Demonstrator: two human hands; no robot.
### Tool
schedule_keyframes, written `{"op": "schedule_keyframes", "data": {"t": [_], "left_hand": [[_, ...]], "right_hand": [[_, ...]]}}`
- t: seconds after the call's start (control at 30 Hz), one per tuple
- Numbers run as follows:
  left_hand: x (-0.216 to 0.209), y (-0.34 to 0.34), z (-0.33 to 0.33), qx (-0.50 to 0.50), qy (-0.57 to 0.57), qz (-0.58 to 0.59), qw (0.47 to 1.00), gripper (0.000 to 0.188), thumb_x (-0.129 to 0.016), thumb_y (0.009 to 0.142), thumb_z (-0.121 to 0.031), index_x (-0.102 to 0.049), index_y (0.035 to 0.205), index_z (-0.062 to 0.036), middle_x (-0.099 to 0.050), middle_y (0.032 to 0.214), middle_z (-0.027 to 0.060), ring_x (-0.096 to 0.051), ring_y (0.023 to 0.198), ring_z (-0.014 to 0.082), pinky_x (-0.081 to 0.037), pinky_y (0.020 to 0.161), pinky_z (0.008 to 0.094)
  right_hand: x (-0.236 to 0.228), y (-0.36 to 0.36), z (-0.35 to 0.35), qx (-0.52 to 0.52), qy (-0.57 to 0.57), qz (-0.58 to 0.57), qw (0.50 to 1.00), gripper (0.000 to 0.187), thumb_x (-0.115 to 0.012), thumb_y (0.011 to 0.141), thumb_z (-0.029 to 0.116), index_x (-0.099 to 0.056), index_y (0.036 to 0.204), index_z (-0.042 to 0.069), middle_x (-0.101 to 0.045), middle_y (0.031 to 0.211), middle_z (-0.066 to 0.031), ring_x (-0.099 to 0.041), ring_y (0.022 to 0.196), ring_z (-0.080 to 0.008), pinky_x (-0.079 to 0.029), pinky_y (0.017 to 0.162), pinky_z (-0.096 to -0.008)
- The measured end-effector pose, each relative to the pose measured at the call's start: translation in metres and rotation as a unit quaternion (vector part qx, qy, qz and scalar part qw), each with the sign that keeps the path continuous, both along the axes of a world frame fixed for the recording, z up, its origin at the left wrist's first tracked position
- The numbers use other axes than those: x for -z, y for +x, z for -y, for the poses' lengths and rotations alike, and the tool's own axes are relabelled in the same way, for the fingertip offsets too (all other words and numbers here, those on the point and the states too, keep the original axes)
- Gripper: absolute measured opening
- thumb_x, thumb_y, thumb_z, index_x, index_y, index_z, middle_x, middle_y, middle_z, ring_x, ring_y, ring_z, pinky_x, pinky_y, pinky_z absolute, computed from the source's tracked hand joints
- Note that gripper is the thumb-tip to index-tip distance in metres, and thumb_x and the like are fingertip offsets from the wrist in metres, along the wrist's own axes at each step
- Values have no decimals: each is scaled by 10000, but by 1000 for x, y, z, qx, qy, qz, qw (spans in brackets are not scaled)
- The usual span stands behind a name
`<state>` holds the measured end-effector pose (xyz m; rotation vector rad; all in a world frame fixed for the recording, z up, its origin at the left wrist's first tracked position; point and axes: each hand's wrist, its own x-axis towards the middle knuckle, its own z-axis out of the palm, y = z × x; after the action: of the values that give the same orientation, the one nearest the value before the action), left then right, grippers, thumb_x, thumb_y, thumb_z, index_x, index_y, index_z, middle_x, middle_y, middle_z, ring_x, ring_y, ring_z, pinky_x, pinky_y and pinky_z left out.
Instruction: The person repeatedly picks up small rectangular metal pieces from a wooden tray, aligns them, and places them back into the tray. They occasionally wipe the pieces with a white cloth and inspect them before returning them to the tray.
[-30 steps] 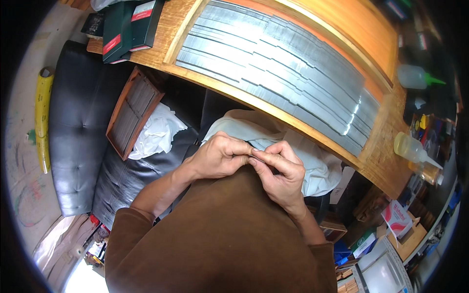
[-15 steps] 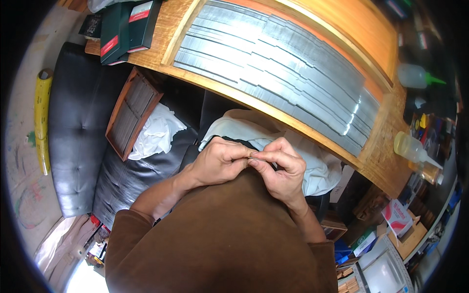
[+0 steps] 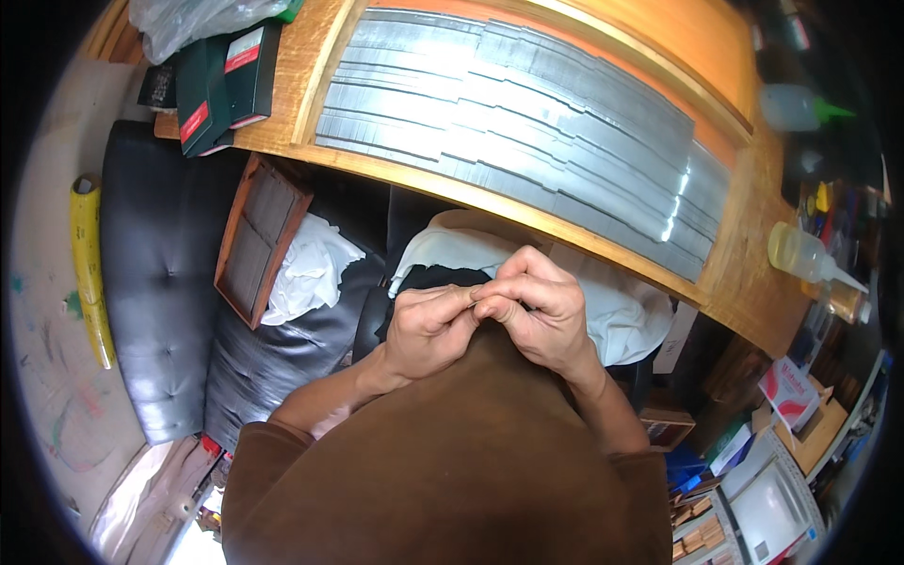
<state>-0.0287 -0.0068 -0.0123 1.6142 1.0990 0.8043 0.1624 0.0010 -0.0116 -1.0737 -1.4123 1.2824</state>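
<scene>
My left hand (image 3: 428,325) and my right hand (image 3: 541,306) meet fingertip to fingertip in front of my brown shirt. Both are closed in a pinch, thumbs against index fingers. Whatever sits between the fingertips is too small or too hidden to name. Beyond them is a wooden table with a framed tray (image 3: 311,118), in which rows of thin grey metal-like strips (image 3: 527,104) lie overlapping on an orange base. White cloth (image 3: 621,325) lies under the table edge, just past my hands.
Left, a black padded seat (image 3: 155,282) carries a wooden box (image 3: 235,282) of dark strips and a crumpled white cloth (image 3: 315,268). Dark green boxes (image 3: 202,104) lie on the table's left end. A squeeze bottle (image 3: 796,250) and a green-tipped bottle (image 3: 791,108) are at right.
My view has shifted slightly, so the surroundings sit differently. Both hands stay pinched together, with the fingers bent a little more; no object was visibly picked up or put down.
</scene>
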Motion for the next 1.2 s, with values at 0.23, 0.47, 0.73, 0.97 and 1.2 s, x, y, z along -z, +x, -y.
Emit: {"op": "schedule_keyframes", "data": {"t": [0.23, 0.47, 0.73, 0.97, 1.2], "left_hand": [[1, 5, -2, -33, 51, 16, 998, 248, -739, 863, 85, -746, 1106, 38, -751, 818, 144, -734, 677, 226, -554, 616, 298], [1, 3, -1, -15, 60, 16, 998, 249, -744, 870, 92, -743, 1116, 56, -773, 880, 178, -762, 730, 225, -564, 648, 276], [2, 4, -3, -13, 85, 24, 996, 244, -741, 881, 92, -746, 1123, 60, -783, 914, 177, -769, 753, 224, -569, 665, 275], [5, 2, -3, -6, 98, 24, 995, 334, -693, 823, 150, -740, 1137, 43, -784, 954, 170, -778, 797, 260, -598, 702, 299], [0, 1, -3, -2, 11, 35, 999, 237, -729, 866, 95, -749, 1095, 38, -776, 870, 147, -757, 721, 225, -578, 652, 284]], "right_hand": [[-13, 6, -10, -26, -111, -66, 991, 137, -800, 870, -19, -804, 1006, 3, -675, 897, -62, -648, 801, -140, -540, 708, -269], [-7, 12, -12, -60, -87, -72, 992, 147, -800, 842, -52, -806, 981, -4, -697, 907, -72, -678, 821, -150, -548, 715, -272], [-8, 13, -14, -65, -87, -66, 992, 153, -800, 826, -63, -813, 962, 7, -700, 884, -73, -680, 804, -154, -548, 701, -276], [-8, 13, -13, -62, -83, -65, 992, 152, -804, 826, -60, -813, 962, 7, -698, 885, -66, -670, 792, -146, -541, 686, -274], [-8, 11, -11, -47, -84, -58, 994, 156, -836, 806, -53, -812, 949, 3, -708, 881, -67, -673, 801, -140, -537, 693, -260]]}}
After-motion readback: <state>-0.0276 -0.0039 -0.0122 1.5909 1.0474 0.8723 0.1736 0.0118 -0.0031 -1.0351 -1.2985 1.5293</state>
